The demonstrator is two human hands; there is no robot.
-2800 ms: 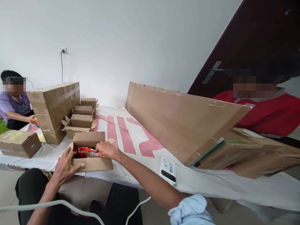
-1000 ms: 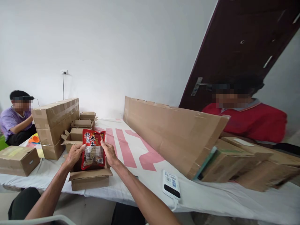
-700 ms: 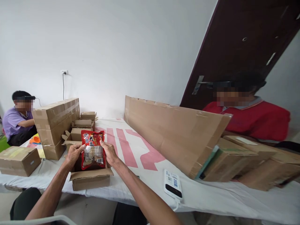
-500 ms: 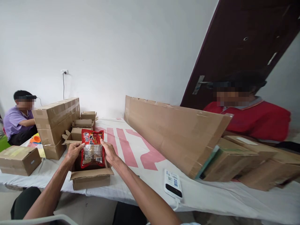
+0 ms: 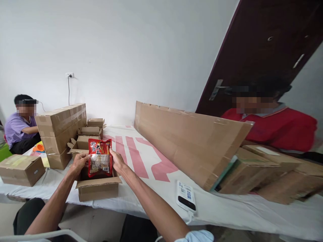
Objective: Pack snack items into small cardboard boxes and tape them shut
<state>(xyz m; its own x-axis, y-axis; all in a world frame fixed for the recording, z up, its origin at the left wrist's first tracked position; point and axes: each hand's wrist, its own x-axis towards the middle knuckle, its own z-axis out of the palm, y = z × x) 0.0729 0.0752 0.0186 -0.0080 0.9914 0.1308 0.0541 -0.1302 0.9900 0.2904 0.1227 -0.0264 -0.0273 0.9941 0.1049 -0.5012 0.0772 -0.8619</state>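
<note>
table (image 5: 222, 208): bore my open carton at its near edge, within arm's reach.
carton (image 5: 98, 188): flaps spread, mouth clear beneath the packet.
snack packet (image 5: 100, 158): upright just above the carton, print facing me.
hands: left hand (image 5: 78, 162) and right hand (image 5: 117, 162) each pinched a side edge, so it hung flat.

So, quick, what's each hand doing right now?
Left hand: closed on the left edge of the red snack packet, over the open cardboard box.
Right hand: closed on the packet's right edge.
</note>
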